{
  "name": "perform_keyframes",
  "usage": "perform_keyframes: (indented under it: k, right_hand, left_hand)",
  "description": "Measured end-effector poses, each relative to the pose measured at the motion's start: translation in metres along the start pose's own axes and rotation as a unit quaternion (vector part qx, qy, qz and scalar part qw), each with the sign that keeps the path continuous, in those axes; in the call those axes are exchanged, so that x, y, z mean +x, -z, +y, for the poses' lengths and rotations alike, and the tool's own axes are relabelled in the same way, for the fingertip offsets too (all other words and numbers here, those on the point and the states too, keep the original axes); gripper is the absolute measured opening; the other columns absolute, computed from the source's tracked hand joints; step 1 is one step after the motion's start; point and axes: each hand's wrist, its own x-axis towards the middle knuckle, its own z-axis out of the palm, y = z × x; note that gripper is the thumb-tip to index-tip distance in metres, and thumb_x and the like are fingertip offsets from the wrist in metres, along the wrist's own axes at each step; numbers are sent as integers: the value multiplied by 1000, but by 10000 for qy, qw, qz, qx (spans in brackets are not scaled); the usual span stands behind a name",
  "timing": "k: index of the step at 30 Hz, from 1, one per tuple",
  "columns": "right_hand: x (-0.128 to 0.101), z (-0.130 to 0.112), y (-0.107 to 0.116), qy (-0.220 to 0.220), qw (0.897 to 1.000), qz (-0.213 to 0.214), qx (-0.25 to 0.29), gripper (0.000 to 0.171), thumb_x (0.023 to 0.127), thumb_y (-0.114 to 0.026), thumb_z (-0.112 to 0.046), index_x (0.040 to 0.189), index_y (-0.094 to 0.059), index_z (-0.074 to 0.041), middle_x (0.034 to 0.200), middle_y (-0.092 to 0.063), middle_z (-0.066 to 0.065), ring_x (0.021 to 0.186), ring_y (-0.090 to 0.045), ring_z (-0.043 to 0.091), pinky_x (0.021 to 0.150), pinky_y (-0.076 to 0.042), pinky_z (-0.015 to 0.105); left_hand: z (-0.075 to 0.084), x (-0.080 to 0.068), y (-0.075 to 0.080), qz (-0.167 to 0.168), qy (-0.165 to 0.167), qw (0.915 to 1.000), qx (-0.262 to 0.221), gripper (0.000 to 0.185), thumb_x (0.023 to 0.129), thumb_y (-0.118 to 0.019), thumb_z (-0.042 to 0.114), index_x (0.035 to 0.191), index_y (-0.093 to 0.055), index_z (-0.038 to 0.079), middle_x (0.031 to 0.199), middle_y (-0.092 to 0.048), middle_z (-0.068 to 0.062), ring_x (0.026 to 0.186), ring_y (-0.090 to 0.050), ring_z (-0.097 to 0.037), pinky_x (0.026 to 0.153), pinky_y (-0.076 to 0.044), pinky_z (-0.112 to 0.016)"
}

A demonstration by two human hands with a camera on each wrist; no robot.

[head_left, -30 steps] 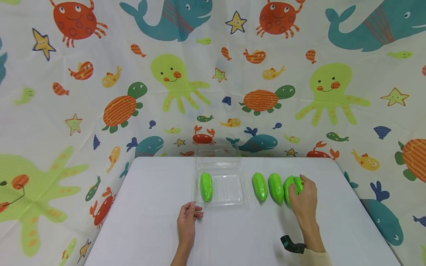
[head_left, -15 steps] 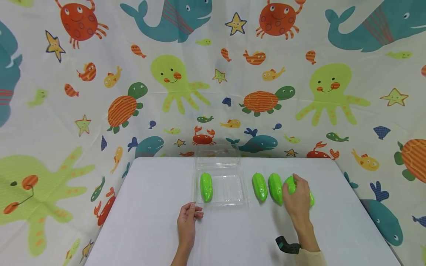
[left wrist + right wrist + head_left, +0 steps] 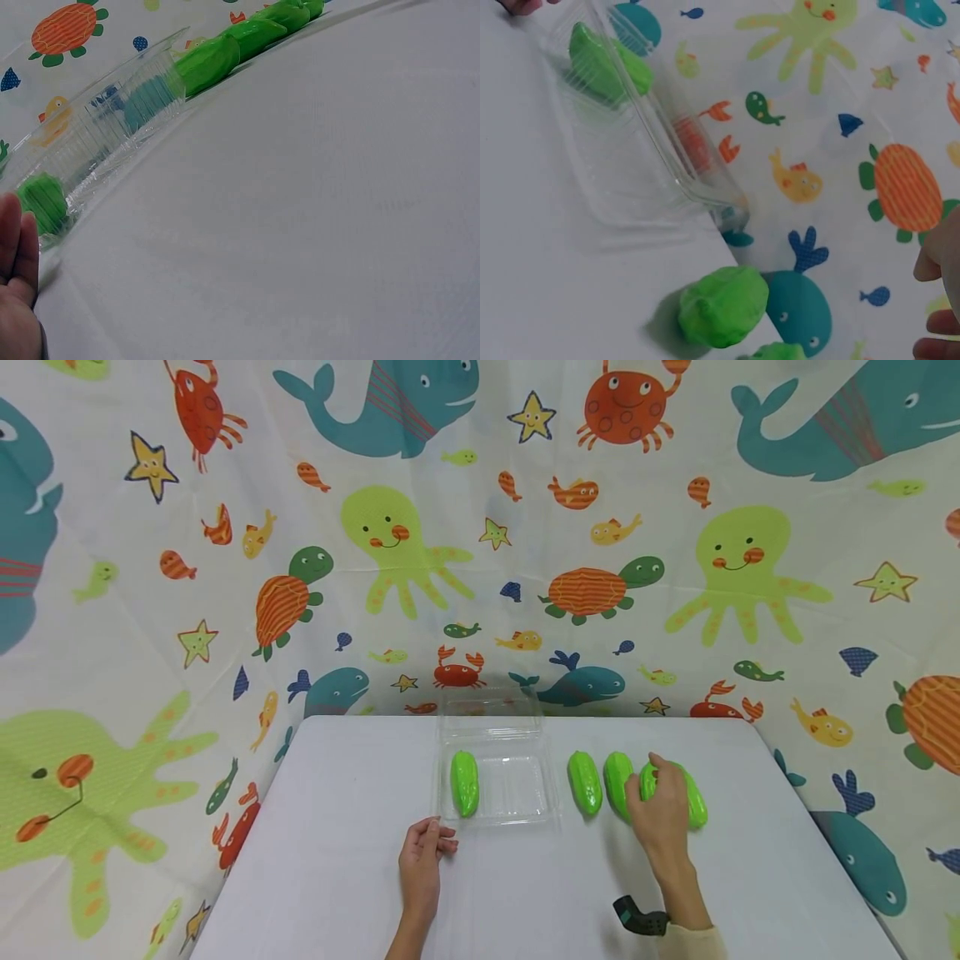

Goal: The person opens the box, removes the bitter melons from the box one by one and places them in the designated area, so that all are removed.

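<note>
In the head view, my left hand (image 3: 420,867) rests on the table by the near left corner of a clear plastic box (image 3: 517,814), fingers relaxed and holding nothing. A glossy bright green cucumber-shaped piece (image 3: 465,785) lies in the box's left side. Several like it lie in a row to the right: the leftmost green piece (image 3: 585,783), a second green piece (image 3: 617,785) and the rightmost green piece (image 3: 697,802). My right hand (image 3: 663,806) is over another green piece (image 3: 648,782), thumb and forefinger apart on either side. Whether they touch it is unclear.
The clear lid (image 3: 491,702) stands raised at the back of the box, near the rear edge of the white table (image 3: 352,827). Behind the table hangs a sea-animal cloth (image 3: 465,568). A black wrist strap (image 3: 641,917) is on my right wrist.
My right hand has moved left along the row, off the rightmost green piece and onto the piece beside it. My left hand and the box have stayed in place.
</note>
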Motion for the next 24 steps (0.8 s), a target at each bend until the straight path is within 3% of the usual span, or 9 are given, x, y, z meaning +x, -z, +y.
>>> perform_keyframes:
  k: [12,24]
  right_hand:
    - [-3,-5,-6,114,9999,-15,55,42,88,-65,-3,127,-55,11,119,-60,29,103,-58,40,88,-50,53]
    - [-6,-7,-11,165,9998,-62,45,42,88,-66,-4,127,-56,11,118,-61,29,100,-59,41,84,-51,52]
  left_hand:
    - [-1,1,1,-48,-67,10000,-38,38,104,-55,24,121,-53,-10,84,-70,-3,68,-68,-11,71,-60,-23]
    - [0,0,1,-20,25,10000,93,37,104,-56,26,120,-54,-8,87,-70,-9,70,-69,-13,73,-60,-24]
